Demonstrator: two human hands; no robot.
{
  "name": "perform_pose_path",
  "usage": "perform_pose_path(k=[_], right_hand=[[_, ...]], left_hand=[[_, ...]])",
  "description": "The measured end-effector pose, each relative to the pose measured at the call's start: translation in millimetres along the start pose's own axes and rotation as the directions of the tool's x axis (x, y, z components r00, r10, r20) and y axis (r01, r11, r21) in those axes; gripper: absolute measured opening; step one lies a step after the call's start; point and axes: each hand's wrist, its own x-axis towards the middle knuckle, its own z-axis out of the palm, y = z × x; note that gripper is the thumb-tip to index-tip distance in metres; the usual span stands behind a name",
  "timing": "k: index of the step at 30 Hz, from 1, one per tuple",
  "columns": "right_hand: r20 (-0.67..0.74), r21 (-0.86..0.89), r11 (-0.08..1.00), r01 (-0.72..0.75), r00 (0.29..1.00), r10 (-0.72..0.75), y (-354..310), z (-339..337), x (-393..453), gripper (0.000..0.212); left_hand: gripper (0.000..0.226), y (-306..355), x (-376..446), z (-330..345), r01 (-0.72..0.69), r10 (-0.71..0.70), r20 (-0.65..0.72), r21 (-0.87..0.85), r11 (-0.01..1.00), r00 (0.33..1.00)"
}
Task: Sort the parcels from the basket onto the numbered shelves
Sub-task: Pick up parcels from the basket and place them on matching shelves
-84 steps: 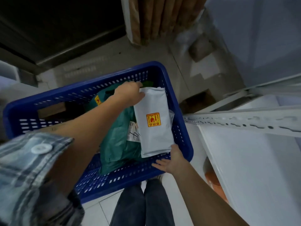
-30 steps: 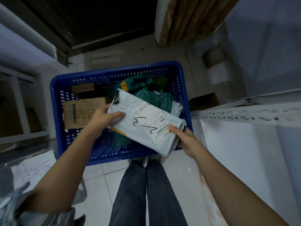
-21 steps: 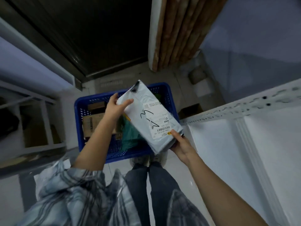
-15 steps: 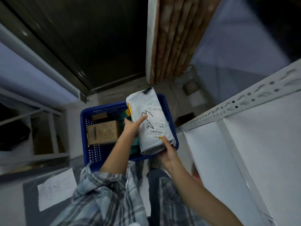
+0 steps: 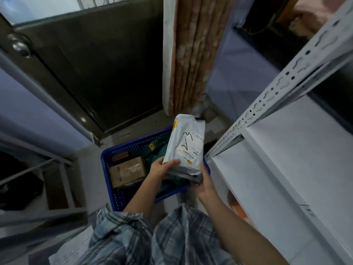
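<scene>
Left hand (image 5: 161,169) and right hand (image 5: 205,185) grip 1 white parcel (image 5: 186,145) above 1 blue basket (image 5: 108,159)

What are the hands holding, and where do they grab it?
Both the left hand and right hand grip the white parcel by its bottom end.

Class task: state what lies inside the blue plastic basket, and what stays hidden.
Inside the blue plastic basket: a brown cardboard box and green plastic mailers. The raised white mailer and both hands cover whatever lies beneath them.
</scene>
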Motion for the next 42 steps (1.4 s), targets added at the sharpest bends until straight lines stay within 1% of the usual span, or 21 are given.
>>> perform_pose_path(k=[2, 3, 4, 5, 6, 7, 8, 9, 11, 13, 15, 17, 19, 22, 24, 26, 29, 31, 35, 39, 42], right_hand=[[-0.060, -0.165, 0.983, 0.080, 0.994, -0.091, -14, -5, -11, 0.047], [-0.098, -0.282, 0.952, 0.120, 0.983, -0.153, -23, -6, -15, 0.046], [-0.128, -0.391, 0.908, 0.152, 0.968, -0.217, -33, -8, -20, 0.055], [-0.144, -0.446, 0.874, 0.193, 0.948, -0.283, -42, -9, -25, 0.066], [-0.149, -0.469, 0.849, 0.244, 0.925, -0.348, -52, -9, -33, 0.071], [-0.144, -0.472, 0.831, 0.293, 0.905, -0.401, -60, -10, -41, 0.070], [-0.136, -0.471, 0.818, 0.331, 0.889, -0.438, -67, -12, -50, 0.064], [-0.130, -0.467, 0.809, 0.357, 0.877, -0.462, -73, -16, -58, 0.059], [-0.154, -0.453, 0.798, 0.396, 0.847, -0.508, -84, -29, -77, 0.057], [-0.198, -0.414, 0.805, 0.426, 0.821, -0.536, -94, -50, -93, 0.058], [-0.199, -0.377, 0.823, 0.425, 0.831, -0.520, -103, -71, -112, 0.046], [-0.172, -0.374, 0.824, 0.425, 0.841, -0.512, -110, -90, -132, 0.035], [-0.172, -0.331, 0.815, 0.475, 0.819, -0.547, -114, -107, -151, 0.030], [-0.203, -0.250, 0.797, 0.550, 0.775, -0.598, -118, -136, -178, 0.032], [-0.246, -0.206, 0.784, 0.586, 0.744, -0.621, -117, -156, -196, 0.039], [-0.274, -0.186, 0.768, 0.612, 0.719, -0.639, -113, -178, -217, 0.042], [-0.282, -0.219, 0.736, 0.640, 0.681, -0.676, -106, -216, -256, 0.037], [-0.301, -0.278, 0.711, 0.646, 0.644, -0.703, -104, -241, -286, 0.034], [-0.335, -0.374, 0.626, 0.684, 0.530, -0.779, -105, -284, -357, 0.028], [-0.336, -0.403, 0.524, 0.750, 0.411, -0.848, -110, -323, -434, 0.013], [-0.347, -0.415, 0.455, 0.788, 0.325, -0.880, -119, -350, -488, 0.015]], left_hand=[[0.054, 15, -10, -29, -0.044, 0.041, 0.053, 0.069, 0.997, 0.998], [0.061, 24, -14, -42, -0.061, 0.050, 0.101, 0.111, 0.992, 0.994], [0.065, 32, -17, -52, -0.072, 0.047, 0.152, 0.165, 0.984, 0.987], [0.061, 42, -21, -57, -0.080, 0.031, 0.209, 0.231, 0.970, 0.977], [0.050, 51, -24, -60, -0.098, 0.014, 0.276, 0.291, 0.952, 0.961], [0.036, 60, -27, -60, -0.120, -0.005, 0.340, 0.347, 0.930, 0.941], [0.025, 69, -30, -57, -0.145, -0.021, 0.394, 0.387, 0.911, 0.919], [0.020, 78, -35, -51, -0.166, -0.041, 0.442, 0.418, 0.893, 0.896], [0.022, 94, -41, -35, -0.214, -0.071, 0.510, 0.479, 0.851, 0.858], [0.039, 108, -48, -17, -0.276, -0.086, 0.569, 0.519, 0.809, 0.818], [0.054, 119, -55, 5, -0.329, -0.109, 0.624, 0.544, 0.772, 0.774], [0.052, 124, -65, 28, -0.376, -0.091, 0.668, 0.521, 0.766, 0.739], [0.045, 125, -73, 51, -0.403, -0.009, 0.682, 0.442, 0.801, 0.731], [0.056, 117, -87, 89, -0.427, 0.109, 0.665, 0.339, 0.838, 0.739], [0.038, 104, -105, 117, -0.453, 0.168, 0.644, 0.306, 0.837, 0.746], [0.031, 89, -129, 143, -0.496, 0.225, 0.641, 0.279, 0.822, 0.734], [0.023, 65, -165, 180, -0.565, 0.281, 0.688, 0.225, 0.794, 0.669], [0.020, 49, -195, 202, -0.626, 0.309, 0.731, 0.202, 0.753, 0.608], [0.012, 15, -263, 243, -0.704, 0.356, 0.772, 0.159, 0.693, 0.526], [0.027, -4, -334, 279, -0.778, 0.332, 0.850, 0.136, 0.613, 0.410], [0.025, -6, -389, 304, -0.830, 0.362, 0.876, 0.074, 0.553, 0.319]])
